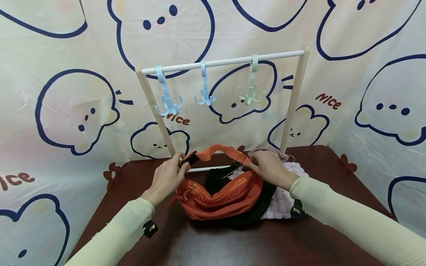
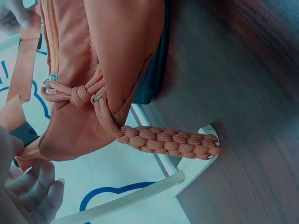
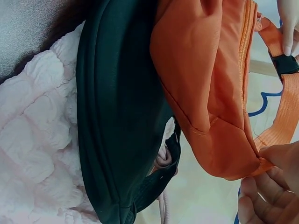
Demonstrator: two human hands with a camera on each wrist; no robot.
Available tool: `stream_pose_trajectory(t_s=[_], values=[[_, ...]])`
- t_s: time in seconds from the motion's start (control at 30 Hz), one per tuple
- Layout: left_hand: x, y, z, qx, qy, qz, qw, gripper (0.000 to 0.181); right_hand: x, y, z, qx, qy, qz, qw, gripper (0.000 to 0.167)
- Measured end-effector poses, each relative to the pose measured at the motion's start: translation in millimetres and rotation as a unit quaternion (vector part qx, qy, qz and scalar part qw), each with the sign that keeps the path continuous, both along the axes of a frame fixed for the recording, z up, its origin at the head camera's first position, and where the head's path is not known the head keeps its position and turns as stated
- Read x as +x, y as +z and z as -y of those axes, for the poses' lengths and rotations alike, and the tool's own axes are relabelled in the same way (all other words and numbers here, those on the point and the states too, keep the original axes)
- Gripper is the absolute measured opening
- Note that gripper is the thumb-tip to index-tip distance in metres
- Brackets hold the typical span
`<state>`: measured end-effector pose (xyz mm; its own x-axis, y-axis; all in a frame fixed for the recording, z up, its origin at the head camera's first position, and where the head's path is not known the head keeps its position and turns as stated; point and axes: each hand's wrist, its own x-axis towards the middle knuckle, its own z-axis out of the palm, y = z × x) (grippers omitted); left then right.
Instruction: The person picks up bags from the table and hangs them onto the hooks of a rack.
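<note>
An orange waist bag (image 1: 219, 201) with a front zipper hangs between both hands, just over the table. My left hand (image 1: 168, 177) pinches its strap by the black buckle (image 1: 191, 158). At the other end my right hand (image 1: 270, 168) grips the strap where it joins the bag, as the right wrist view shows. The orange strap (image 1: 217, 148) arches up between the hands. A braided orange cord charm (image 2: 170, 142) dangles from the zipper end in the left wrist view. Behind the orange bag lies a black bag (image 3: 124, 107), and beside that a pale pink quilted bag (image 3: 39, 126).
A rack with a white bar (image 1: 226, 62) and wooden posts stands at the back of the dark brown table (image 1: 186, 244). Two blue hooks (image 1: 169, 101) (image 1: 205, 92) and one green hook (image 1: 252, 88) hang from the bar. A cartoon-print cloth (image 1: 76, 111) surrounds the table.
</note>
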<state>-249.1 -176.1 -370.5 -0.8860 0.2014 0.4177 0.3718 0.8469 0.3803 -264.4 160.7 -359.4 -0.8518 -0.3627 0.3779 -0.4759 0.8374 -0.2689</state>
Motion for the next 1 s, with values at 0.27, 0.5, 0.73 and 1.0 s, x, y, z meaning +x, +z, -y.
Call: stream_pose_trajectory(t_s=[0.27,0.5,0.73,1.0], values=[[0.0,3.8,0.8,0.004,0.007,-0.003,1.0000,0.021,1.8,0.2,-2.5,0.007,0.005,-0.015,0.9999,0.030],[0.9,5.0,0.5,0.007,0.004,-0.009,0.9999,0.020,2.2,1.5,-2.5,0.008,0.006,-0.014,0.9999,0.029],[3.0,8.1,2.9,0.010,0.010,-0.018,0.9997,0.019,2.5,4.5,0.3,-0.004,0.005,-0.010,0.9999,0.019],[2.5,10.3,4.0,0.014,0.007,-0.026,0.9996,0.019,5.8,8.7,1.0,-0.011,0.004,0.005,0.9999,0.015]])
